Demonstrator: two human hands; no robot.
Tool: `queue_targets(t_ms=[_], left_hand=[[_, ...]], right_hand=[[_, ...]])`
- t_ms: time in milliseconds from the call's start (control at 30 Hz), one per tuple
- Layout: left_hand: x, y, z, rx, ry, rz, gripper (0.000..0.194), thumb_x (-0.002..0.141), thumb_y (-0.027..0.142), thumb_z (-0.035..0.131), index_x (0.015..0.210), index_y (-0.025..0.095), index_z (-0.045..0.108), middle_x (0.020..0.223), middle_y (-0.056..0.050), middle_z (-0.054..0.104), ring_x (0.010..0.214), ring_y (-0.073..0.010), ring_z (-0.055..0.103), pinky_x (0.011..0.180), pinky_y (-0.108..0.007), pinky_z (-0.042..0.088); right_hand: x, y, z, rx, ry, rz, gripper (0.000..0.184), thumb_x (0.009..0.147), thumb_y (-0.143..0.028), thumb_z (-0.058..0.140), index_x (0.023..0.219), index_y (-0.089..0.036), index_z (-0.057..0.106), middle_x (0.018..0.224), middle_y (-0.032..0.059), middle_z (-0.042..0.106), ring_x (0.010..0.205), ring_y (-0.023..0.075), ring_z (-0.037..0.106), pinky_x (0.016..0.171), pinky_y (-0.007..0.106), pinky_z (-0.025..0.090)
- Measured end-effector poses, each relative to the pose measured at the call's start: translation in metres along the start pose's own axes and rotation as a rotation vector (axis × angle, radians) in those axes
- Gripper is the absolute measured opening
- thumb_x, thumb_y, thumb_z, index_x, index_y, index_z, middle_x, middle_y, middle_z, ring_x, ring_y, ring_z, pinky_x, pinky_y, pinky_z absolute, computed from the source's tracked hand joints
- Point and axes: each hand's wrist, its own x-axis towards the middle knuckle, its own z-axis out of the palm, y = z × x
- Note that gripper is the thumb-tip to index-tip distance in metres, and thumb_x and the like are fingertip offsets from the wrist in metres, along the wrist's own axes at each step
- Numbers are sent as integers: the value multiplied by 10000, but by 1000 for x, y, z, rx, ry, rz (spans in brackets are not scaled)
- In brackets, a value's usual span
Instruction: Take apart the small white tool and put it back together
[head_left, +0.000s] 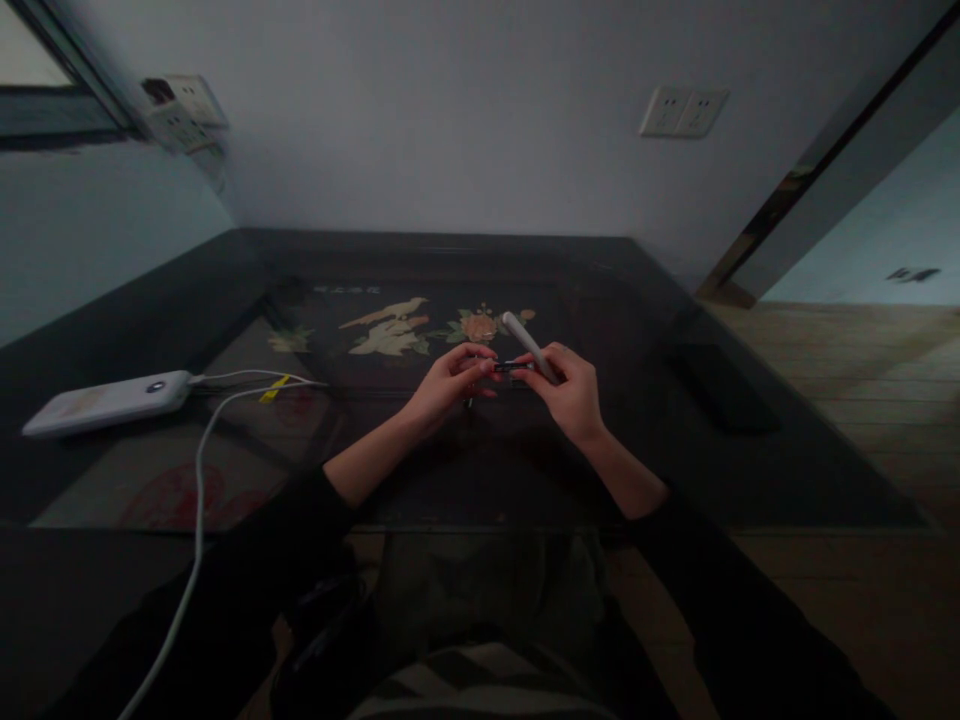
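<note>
Over the middle of the dark table, my left hand pinches one end of a small, narrow dark piece with shiny parts. Its exact kind is too small and dim to make out. The fingertips of my right hand meet the other end of this piece. A slim white rod with a rounded tip also sits in my right hand, slanting up and to the left; its lower end is hidden by the fingers. Both hands are closed and held close together.
On the left of the tabletop lies a white power bank. A white cable with a yellow tag runs off toward me. A flat black slab lies at the right. Wall sockets are behind.
</note>
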Motion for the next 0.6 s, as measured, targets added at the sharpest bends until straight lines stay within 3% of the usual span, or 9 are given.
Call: queue_targets(t_ms=[167,433,600], left_hand=[[-4,-2,4,-190,-103,-106,345,719,355,805,968,177,646,922,-43,701,855,-155,680,689,-257,575],[-5,-11,6,-343,-197,-167,324,757,358,783,992,166,668,974,-68,725,931,-176,680,875,-334,544],[-5,-12,7,-353,-195,-144,338,704,353,827,931,168,659,946,-35,709,908,-154,671,871,-320,538]], right_hand=[[-2,-3,3,143,-18,115,127,797,-322,728,821,-197,721,653,-28,525,592,116,446,577,261,358],[-7,-1,10,323,-10,219,173,766,-370,734,814,-205,716,631,-37,497,558,102,418,521,246,335],[-8,-5,11,289,-12,182,132,773,-336,727,810,-209,713,650,-33,529,570,104,431,534,250,345]])
